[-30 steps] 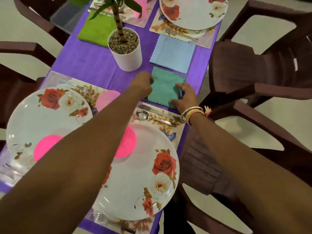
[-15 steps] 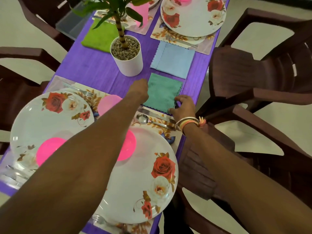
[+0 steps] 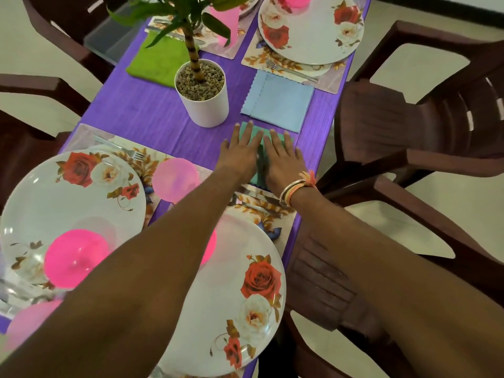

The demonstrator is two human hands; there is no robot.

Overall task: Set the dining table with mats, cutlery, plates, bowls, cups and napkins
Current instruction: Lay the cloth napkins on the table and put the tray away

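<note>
**Both grips flat on the teal napkin**

Head view, looking down the purple tabletop (image 3: 152,113).

- Left grip (image 3: 240,154) and right grip (image 3: 283,159) lie side by side, palms down, fingers straight and spread wide. They press on the teal napkin (image 3: 258,176) and clasp nothing.
- The teal napkin lies flat near the tabletop's right edge, mostly covered by the grips. It sits just short of the blue napkin (image 3: 278,100) and right of the white plant pot (image 3: 203,96).
- Bangles (image 3: 293,190) on the right wrist.
- Cutlery (image 3: 256,205) lies on the floral mat (image 3: 286,222) below the napkin, partly under my forearms. I cannot tell the pieces apart.
- The near rose plate (image 3: 245,296) is on that mat. A second rose plate (image 3: 68,192) at left carries a pink bowl (image 3: 76,257).
- Green napkin (image 3: 158,60) lies at far left.
</note>
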